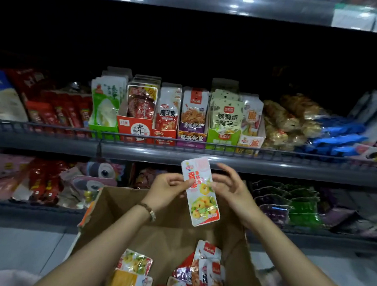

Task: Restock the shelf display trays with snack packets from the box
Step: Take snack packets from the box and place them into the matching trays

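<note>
Loose packets (202, 268) lie in the box (121, 206); left hand (166, 189) pinches a snack packet (203, 200); right hand (233, 187), fingers spread, seemingly touches it.

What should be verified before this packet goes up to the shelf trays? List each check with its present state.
1. Grip: the left hand pinches the packet at its left edge: ok.
2. Second hand free: the right hand is open, fingers spread beside the packet's right edge: ok.
3. Matching print: none of the trays plainly shows the same design: cannot tell.
4. Room in the trays: goods stand right up to their fronts, depth behind is hidden: cannot tell.
5. Stock left: spare packets lie in the box: ok.
</note>
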The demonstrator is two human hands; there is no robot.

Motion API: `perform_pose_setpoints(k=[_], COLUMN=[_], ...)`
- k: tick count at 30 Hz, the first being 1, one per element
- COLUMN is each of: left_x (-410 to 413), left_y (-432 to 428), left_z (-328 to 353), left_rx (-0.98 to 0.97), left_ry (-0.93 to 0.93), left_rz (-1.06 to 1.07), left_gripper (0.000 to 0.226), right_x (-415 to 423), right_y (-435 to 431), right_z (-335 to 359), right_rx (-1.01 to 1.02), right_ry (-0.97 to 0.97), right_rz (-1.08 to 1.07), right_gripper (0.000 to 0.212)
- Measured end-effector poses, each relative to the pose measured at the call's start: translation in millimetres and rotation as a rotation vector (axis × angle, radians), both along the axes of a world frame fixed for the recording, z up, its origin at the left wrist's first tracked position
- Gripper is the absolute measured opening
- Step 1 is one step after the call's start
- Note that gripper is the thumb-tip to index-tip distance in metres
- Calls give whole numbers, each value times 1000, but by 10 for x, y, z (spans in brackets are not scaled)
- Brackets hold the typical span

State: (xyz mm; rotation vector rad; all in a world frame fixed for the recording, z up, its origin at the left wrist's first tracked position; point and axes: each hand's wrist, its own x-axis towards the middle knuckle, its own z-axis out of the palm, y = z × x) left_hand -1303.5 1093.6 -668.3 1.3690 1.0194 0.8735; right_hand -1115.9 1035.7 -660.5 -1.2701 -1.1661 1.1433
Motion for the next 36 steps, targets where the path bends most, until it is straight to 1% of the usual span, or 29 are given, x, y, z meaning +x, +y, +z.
perform_pose_setpoints(k=[2,4,7,8,10,12,13,15,16,17,20,23,24,28,30,32,33,36], left_x=[199,407,737,852,1057,1205,1258,1328,1349,1366,1398,1401,1401,1403,1407,1412,1406,1331], left_y=[37,93,181,216,290,378,437,564,616,656,765,801,809,847,855,843,830,771], left_z=[184,380,623,691,829,939,962,926,888,849,693,565,529,447,439,436,437,432], left_rx=[94,183,297,339,387,393,446,643,740,816,907,936,949,981,980,982,983,984], left_ry=[55,97,98,101,96,99,174,467,610,711,880,975,994,1010,1022,1027,1019,973], left_rz=[-91,-160,-192,-188,-170,-170,-162,-130,-108,-87,-86,-126,-134,-134,-140,-141,-140,-139], left_gripper=[3,6,8,9,23,42,49,59,61,62,61,60,60,63,65,67,67,67], right_x=[172,376,710,823,1054,1272,1379,1569,1647,1708,1767,1702,1673,1635,1623,1609,1605,1615], right_y=[61,129,250,292,387,512,599,812,939,1068,1404,1609,1648,1712,1720,1720,1717,1667], right_z=[253,490,812,911,1100,1287,1374,1525,1572,1592,1495,1283,1224,1126,1144,1156,1157,1166], right_rx=[66,128,187,180,182,268,336,457,495,514,472,392,352,168,128,104,98,152], right_ry=[-53,-157,-425,-465,-481,-481,-493,-530,-540,-556,-610,-725,-808,-1268,-1411,-1468,-1460,-1325], right_rz=[40,107,176,183,153,4,-107,-295,-338,-351,-335,-262,-234,-186,-175,-177,-184,-194], right_gripper=[61,65,57,54,50,49,49,50,49,48,48,46,45,47,50,52,52,47])
